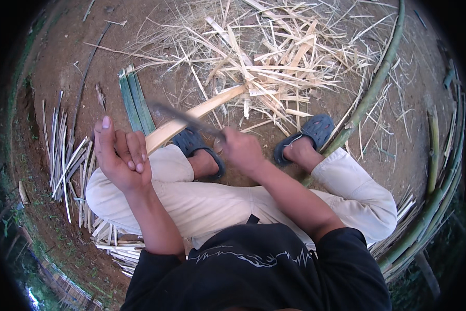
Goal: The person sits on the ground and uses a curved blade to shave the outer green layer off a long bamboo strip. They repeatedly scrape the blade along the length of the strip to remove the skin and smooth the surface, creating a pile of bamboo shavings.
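Note:
My left hand (120,155) is palm up above my left knee, its fingers curled at the near end of a pale split bamboo strip (202,109) and one digit standing out straight. The part of the strip inside that hand is hidden. From there it slants away to the right, its far end on a heap of shavings (274,67). My right hand (241,151) is closed round the handle of a knife (183,115). Its dark blade, blurred, points left and crosses over the strip. The handle is mostly covered by my fingers.
Green split bamboo pieces (136,101) lie beyond my left hand. Bundled thin strips (62,150) sit along the left. A long green bamboo pole (370,96) curves past my right foot, and more poles (424,223) line the right. My sandalled feet (199,150) flank the middle ground.

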`<state>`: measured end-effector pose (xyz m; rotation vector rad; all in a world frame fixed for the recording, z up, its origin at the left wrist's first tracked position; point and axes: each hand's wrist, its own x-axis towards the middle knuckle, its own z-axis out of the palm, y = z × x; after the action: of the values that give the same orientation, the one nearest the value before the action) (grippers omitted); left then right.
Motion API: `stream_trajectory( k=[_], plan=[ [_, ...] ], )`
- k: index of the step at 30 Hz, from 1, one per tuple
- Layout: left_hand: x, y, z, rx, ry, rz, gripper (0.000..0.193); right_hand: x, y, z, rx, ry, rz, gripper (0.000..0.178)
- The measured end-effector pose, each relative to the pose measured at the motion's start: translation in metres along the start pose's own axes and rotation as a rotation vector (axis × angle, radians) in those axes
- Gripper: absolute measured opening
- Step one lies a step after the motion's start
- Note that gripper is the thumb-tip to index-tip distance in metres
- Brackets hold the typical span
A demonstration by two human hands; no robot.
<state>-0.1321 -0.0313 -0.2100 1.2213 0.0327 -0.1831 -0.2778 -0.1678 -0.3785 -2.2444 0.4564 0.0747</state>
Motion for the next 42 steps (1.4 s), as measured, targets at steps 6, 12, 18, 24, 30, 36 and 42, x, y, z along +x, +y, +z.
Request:
stream_trajectory(
  k=[6,12,18,24,30,36,42],
  plan=[
    [-0.015,-0.003,0.003,0.028,-0.05,0.006,0.024,0.005,0.064,-0.001,-0.16,-0.14,0.443,0.023],
    [-0.008,0.001,0.006,0.016,-0.008,-0.004,0.026,-0.006,0.096,0.011,-0.15,-0.126,0.402,0.025],
    [-0.01,-0.005,0.006,-0.028,0.02,0.04,0.028,0.006,0.051,0.0,-0.144,-0.124,0.288,0.024],
    [-0.016,-0.003,0.002,0.021,-0.016,0.01,0.028,0.005,0.088,0.026,-0.126,-0.103,0.475,0.023],
    [-0.013,0.001,0.005,0.042,-0.017,-0.015,0.024,-0.003,0.083,0.044,-0.129,-0.093,0.537,0.03],
    [-0.008,-0.005,0.008,-0.08,0.013,0.042,0.025,0.003,0.099,0.044,-0.063,-0.049,0.59,0.032],
    [-0.01,0.005,-0.002,-0.268,0.059,0.1,0.033,0.004,0.055,0.016,0.033,-0.044,0.493,0.035]
  ],
)
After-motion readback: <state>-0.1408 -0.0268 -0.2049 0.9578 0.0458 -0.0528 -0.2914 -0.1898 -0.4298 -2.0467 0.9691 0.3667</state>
